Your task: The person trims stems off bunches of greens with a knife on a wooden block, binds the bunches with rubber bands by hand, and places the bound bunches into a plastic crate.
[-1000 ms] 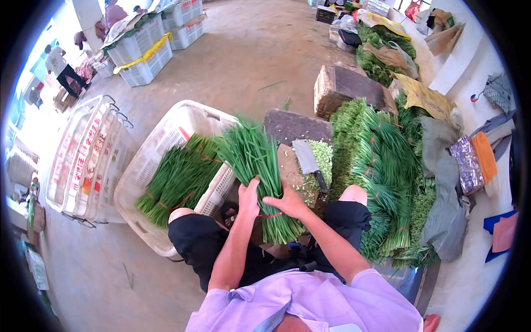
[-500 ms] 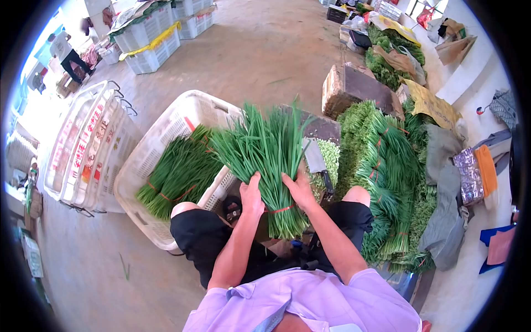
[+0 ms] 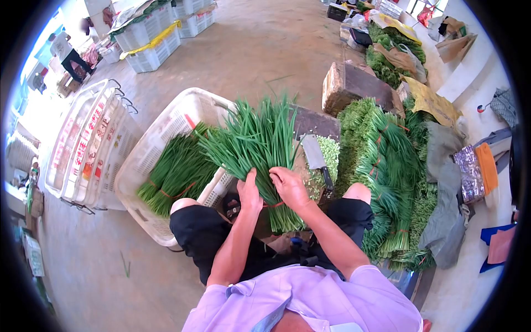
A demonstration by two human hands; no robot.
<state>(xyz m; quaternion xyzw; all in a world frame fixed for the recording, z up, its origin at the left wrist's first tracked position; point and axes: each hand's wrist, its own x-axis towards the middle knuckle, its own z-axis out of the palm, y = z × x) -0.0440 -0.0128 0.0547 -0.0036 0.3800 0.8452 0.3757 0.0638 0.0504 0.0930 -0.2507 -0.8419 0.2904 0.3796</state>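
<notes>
A large bundle of green chives, tied near its cut ends with a red band, stands tilted between my knees, leaves up. My left hand grips its left side, fingers hidden behind the leaves. On the right side, my right hand has its thumb and fingers pinched together on some leaves. Close by on the right, a cleaver with a dark handle lies on a block, beside chopped pale-green bits. Left of the bundle, a white plastic crate holds more banded chives.
A long pile of banded chives lies to my right, with a worn box beyond it. Nested white crates stand at left, stacked crates farther back. A person stands at far left.
The bundle has shifted slightly left and up. My right hand has moved left and up from the bundle's side, its fingers now pinching at the leaves; my left hand stays on the bundle.
</notes>
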